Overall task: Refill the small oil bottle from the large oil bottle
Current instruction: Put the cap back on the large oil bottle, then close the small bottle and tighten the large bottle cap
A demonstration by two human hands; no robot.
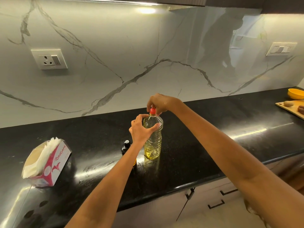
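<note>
The large oil bottle (153,145) is clear ribbed plastic with yellow oil in it and stands upright on the black counter (205,137). My left hand (141,129) wraps around its shoulder. My right hand (158,102) pinches the red cap (152,110) from above. The small oil bottle (126,148) is dark with a black cap. It stands just left of the large one, and my left forearm hides most of it.
A tissue box (49,163) lies on the counter at the left. A wooden cutting board (292,108) with food and an orange bowl (296,93) sit at the far right. A wall socket (49,59) is on the marble backsplash. Cabinet drawers lie below the counter's front edge.
</note>
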